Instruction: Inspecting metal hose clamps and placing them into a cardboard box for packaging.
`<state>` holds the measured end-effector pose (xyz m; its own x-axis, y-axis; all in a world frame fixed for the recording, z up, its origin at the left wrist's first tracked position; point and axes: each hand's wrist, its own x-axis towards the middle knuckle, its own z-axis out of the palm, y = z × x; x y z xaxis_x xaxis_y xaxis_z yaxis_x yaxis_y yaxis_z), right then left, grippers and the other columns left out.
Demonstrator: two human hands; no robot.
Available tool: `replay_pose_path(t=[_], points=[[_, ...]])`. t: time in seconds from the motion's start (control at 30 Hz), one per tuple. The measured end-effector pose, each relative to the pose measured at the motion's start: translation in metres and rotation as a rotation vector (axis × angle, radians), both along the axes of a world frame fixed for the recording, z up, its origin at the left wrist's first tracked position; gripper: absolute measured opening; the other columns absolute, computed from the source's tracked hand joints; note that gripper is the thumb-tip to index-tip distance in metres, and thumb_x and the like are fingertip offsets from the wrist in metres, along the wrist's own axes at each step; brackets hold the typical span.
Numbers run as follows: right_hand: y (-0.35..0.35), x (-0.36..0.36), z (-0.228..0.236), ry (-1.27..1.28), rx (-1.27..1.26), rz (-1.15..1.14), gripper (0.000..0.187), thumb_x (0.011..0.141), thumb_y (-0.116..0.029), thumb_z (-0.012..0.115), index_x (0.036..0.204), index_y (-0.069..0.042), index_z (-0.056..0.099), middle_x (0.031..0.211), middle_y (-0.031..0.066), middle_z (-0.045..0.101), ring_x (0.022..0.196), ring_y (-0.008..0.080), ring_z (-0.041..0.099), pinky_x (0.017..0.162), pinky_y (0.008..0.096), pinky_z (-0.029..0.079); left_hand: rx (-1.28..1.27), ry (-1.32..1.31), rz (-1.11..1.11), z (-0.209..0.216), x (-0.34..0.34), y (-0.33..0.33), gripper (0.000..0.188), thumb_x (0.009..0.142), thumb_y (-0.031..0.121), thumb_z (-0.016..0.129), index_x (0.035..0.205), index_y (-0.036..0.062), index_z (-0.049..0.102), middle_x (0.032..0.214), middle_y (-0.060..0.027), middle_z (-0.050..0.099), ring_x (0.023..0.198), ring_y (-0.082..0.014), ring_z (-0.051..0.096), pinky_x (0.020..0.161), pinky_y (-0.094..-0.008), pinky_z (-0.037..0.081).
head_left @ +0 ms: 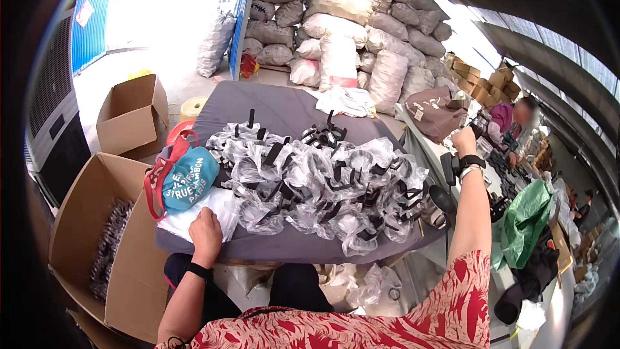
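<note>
Red-sleeved right hand (pixel 464 141) outstretched at three o'clock, left hand (pixel 205 229) curled at eight over crumpled white plastic (pixel 226 212); grips unclear.

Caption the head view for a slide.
Left hand on white plastic, right hand outstretched past bagged black parts heaped on a grey table.

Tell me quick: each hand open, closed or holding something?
Left hand: on the white plastic; grip can't be told.
Right hand: partly curled; can't tell if it holds anything.
</note>
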<state>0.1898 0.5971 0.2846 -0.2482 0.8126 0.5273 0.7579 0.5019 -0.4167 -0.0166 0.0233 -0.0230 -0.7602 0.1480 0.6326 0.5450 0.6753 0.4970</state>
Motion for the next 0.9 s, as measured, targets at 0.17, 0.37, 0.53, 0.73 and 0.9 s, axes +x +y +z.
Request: replay_pose_path(t=[0.17, 0.37, 0.53, 0.73, 0.9], points=[[-0.082, -0.048, -0.010, 0.195, -0.024, 0.370, 0.059, 0.071, -0.006, 0.055, 0.126, 0.009, 0.041, 0.081, 0.0176, 0.062, 0.056, 0.0217, 0.061, 0.039, 0.0316, 0.048, 0.018, -0.001, -0.010, 0.000, 0.001, -0.004, 0.008, 0.082, 0.006, 0.056, 0.079, 0.0031, 0.049, 0.071, -0.0191, 0.060, 0.063, -0.0398, 0.058, 0.056, -0.0481, 0.044], [-0.107, -0.066, -0.003, 0.157, 0.129, 0.325, 0.052, 0.073, -0.008, 0.056, 0.120, 0.011, 0.045, 0.103, 0.0298, 0.061, 0.082, 0.0362, 0.066, 0.071, 0.0379, 0.053, 0.006, -0.022, -0.009, 0.000, -0.002, 0.002, 0.007, 0.082, 0.006, 0.055, 0.080, 0.0025, 0.050, 0.072, -0.0200, 0.060, 0.064, -0.0407, 0.058, 0.057, -0.0486, 0.044], [-0.110, -0.039, 0.047, 0.504, -0.072, 0.520, 0.029, 0.076, -0.006, 0.056, 0.101, 0.009, 0.053, 0.066, 0.0091, 0.058, 0.045, 0.0148, 0.053, 0.039, 0.0276, 0.043, 0.028, 0.022, -0.015, 0.000, -0.001, 0.000, 0.007, 0.085, 0.006, 0.054, 0.081, 0.0024, 0.050, 0.071, -0.0208, 0.060, 0.064, -0.0414, 0.058, 0.057, -0.0490, 0.044], [-0.222, -0.060, -0.004, 0.480, -0.502, 1.063, 0.049, 0.079, 0.000, 0.055, 0.126, 0.009, 0.045, 0.067, 0.0041, 0.057, 0.050, 0.0089, 0.051, 0.043, 0.0230, 0.043, 0.038, -0.029, 0.044, -0.009, -0.003, -0.011, 0.008, 0.085, 0.007, 0.055, 0.083, 0.0022, 0.049, 0.068, -0.0223, 0.059, 0.064, -0.0421, 0.058, 0.056, -0.0497, 0.043], [-0.298, -0.060, -0.031, 0.298, -0.570, 1.306, 0.027, 0.086, -0.005, 0.057, 0.111, 0.001, 0.060, 0.064, -0.0032, 0.053, 0.051, 0.0037, 0.047, 0.047, 0.0178, 0.037, 0.176, -0.107, 0.004, -0.013, -0.004, -0.011, 0.006, 0.084, 0.009, 0.051, 0.082, 0.0031, 0.052, 0.069, -0.0239, 0.058, 0.068, -0.0448, 0.057, 0.060, -0.0523, 0.043]])
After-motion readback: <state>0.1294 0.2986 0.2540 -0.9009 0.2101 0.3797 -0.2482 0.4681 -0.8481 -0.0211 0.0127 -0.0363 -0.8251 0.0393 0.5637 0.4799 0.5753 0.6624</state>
